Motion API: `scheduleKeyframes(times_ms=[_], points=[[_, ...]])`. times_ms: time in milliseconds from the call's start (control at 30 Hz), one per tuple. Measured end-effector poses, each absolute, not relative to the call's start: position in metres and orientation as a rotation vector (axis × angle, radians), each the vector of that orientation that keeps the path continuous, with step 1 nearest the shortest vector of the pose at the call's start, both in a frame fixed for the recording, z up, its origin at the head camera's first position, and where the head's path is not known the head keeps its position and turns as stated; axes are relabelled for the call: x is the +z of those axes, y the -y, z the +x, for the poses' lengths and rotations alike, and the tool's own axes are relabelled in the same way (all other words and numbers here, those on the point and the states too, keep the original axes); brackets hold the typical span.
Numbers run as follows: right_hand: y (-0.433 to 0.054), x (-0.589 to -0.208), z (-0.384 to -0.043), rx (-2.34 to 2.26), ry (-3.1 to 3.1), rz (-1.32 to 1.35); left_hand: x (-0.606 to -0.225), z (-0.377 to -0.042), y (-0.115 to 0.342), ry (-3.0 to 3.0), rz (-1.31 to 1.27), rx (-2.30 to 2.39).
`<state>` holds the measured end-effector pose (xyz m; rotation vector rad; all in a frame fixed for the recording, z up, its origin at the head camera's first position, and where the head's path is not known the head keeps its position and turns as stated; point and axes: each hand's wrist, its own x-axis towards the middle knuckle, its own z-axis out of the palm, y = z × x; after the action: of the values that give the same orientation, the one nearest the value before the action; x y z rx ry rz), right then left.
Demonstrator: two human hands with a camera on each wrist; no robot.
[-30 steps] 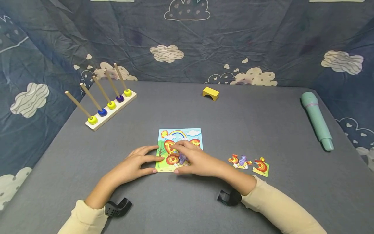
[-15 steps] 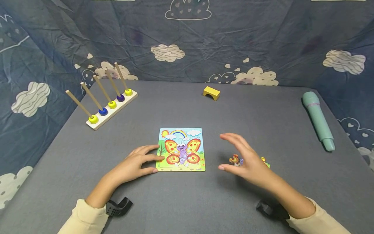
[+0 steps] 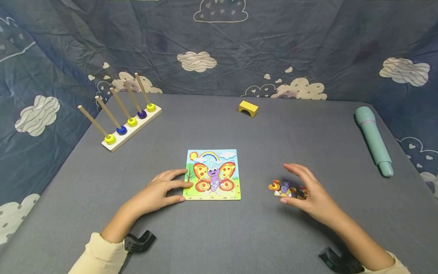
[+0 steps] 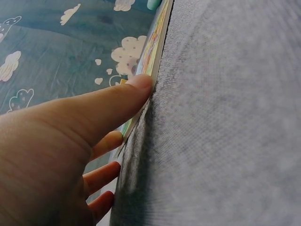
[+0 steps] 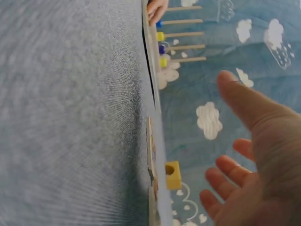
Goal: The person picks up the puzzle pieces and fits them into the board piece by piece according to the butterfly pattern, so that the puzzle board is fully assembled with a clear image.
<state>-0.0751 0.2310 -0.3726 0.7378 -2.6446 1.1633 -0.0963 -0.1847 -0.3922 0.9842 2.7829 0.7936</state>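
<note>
A square butterfly jigsaw puzzle [image 3: 213, 175] lies flat in the middle of the table. My left hand [image 3: 155, 193] touches its left edge, fingers spread and relaxed; the thumb [image 4: 113, 101] lies against the side of the board in the left wrist view. To the right of the puzzle is a loose jigsaw piece [image 3: 284, 188] with purple and orange print. Beside it, a second piece [image 3: 302, 192] is partly covered by my right hand [image 3: 316, 199]. That hand hovers over the pieces, thumb and fingers apart, holding nothing.
A wooden peg stacker [image 3: 131, 129] with yellow, blue and purple rings stands at the back left. A yellow arch block [image 3: 248, 109] sits at the back middle. On the far right lies a mint-green toy microphone [image 3: 373, 140]. Cloud-printed cloth [image 3: 219, 42] hangs behind the table.
My right hand has lifted off the puzzle and moved right to the loose pieces, uncovering the butterfly picture. My left hand stays at the puzzle's left edge.
</note>
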Motion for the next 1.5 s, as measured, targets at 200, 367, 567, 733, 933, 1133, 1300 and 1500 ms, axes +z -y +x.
scheduleKeyframes(times_ms=[200,367,567,733,933,1133,1300,1500], points=[[-0.241,-0.385,-0.081,1.078,2.775,0.751,-0.393,-0.096,0.185,-2.778,0.988,0.792],[-0.246,-0.393,-0.086,0.956,2.849,0.798,-0.392,-0.096,0.184,-2.779,0.994,0.792],[-0.244,-0.390,-0.090,0.854,2.892,0.843,-0.391,-0.096,0.184,-2.777,0.988,0.795],[-0.240,-0.385,-0.094,0.789,2.894,0.917,-0.391,-0.096,0.184,-2.774,0.981,0.797],[-0.236,-0.382,-0.099,0.683,2.863,0.981,-0.391,-0.096,0.184,-2.771,0.974,0.802],[-0.225,-0.378,-0.100,0.691,2.772,1.030,-0.390,-0.096,0.183,-2.775,0.978,0.802],[-0.202,-0.365,-0.101,0.791,2.690,1.095,-0.390,-0.095,0.181,-2.793,0.958,0.800],[-0.158,-0.357,-0.100,0.907,2.641,1.158,-0.392,-0.093,0.174,-2.842,0.914,0.812]])
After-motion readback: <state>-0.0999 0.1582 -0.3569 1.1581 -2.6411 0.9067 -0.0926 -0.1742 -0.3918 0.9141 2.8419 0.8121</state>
